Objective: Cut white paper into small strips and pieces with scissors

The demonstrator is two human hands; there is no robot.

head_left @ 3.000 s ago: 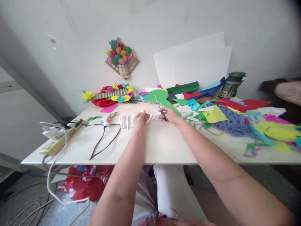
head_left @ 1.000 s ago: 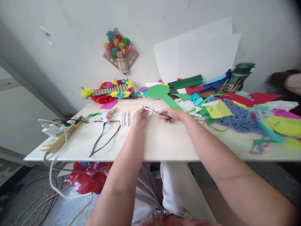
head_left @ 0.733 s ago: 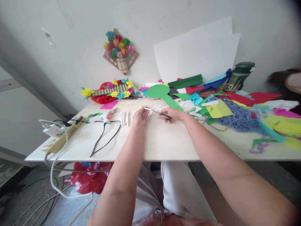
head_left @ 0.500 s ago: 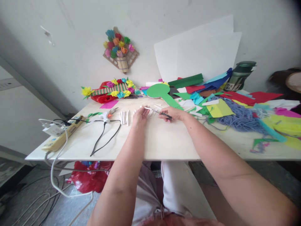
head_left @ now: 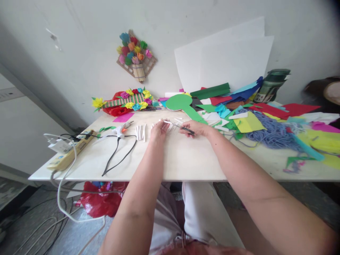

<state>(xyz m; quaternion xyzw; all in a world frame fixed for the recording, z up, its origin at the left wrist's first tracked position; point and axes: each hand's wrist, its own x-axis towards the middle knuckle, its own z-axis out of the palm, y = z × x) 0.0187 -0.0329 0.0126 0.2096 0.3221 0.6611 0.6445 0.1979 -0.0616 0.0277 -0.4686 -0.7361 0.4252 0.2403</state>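
Observation:
Scissors (head_left: pixel 188 130) are in my right hand (head_left: pixel 196 128), its fingers closed round the dark handles. Their blades point left towards my left hand (head_left: pixel 158 130), which pinches a thin white paper roll (head_left: pixel 166 121) by one end. The blade tips lie at the roll; whether they touch it I cannot tell. Several short white paper rolls (head_left: pixel 140 132) lie side by side to the left of my left hand. More white pieces are scattered behind and between my hands, partly hidden by the fingers.
A glue gun (head_left: pixel 120 131) with a looping black cord and a power strip (head_left: pixel 70 152) occupy the table's left. Behind stand a flower-covered guitar shape (head_left: pixel 127 100) and a green paper shape (head_left: pixel 179 102). Blue yarn (head_left: pixel 273 132), coloured paper and a dark bottle (head_left: pixel 272 85) crowd the right.
Almost nothing differs. My hands and the scissors keep nearly the same place, with only a very slight shift at the fingertips of my left hand.

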